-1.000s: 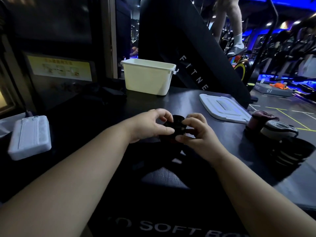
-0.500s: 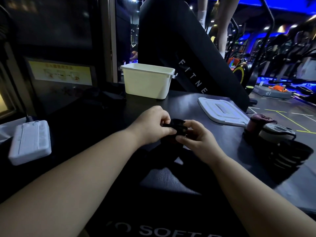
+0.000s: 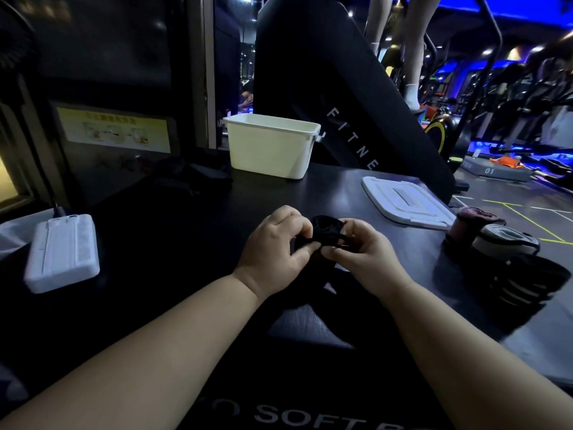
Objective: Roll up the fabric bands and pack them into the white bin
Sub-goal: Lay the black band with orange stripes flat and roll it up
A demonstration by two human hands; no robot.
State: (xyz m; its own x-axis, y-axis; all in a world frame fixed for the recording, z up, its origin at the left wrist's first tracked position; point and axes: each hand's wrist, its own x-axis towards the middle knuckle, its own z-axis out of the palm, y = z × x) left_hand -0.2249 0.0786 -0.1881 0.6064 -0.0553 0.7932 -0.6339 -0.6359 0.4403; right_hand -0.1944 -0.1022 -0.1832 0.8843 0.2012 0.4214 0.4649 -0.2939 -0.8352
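A black fabric band, partly rolled into a small coil, sits between both hands above the dark table. My left hand pinches its left side with thumb and fingers. My right hand grips its right side, fingers curled round it. The band's loose tail hangs down toward me and is hard to see against the dark surface. The white bin stands open at the back of the table, beyond the hands. Its inside is hidden from here.
The bin's white lid lies flat at the right. Several other bands, maroon, grey and black, lie piled at the right edge. A white box-like device lies at the left. Dark items lie left of the bin.
Both hands have kept turning the black roll in place; the left fingers have shifted round it and the coil looks slightly larger. Nothing else on the table has moved.
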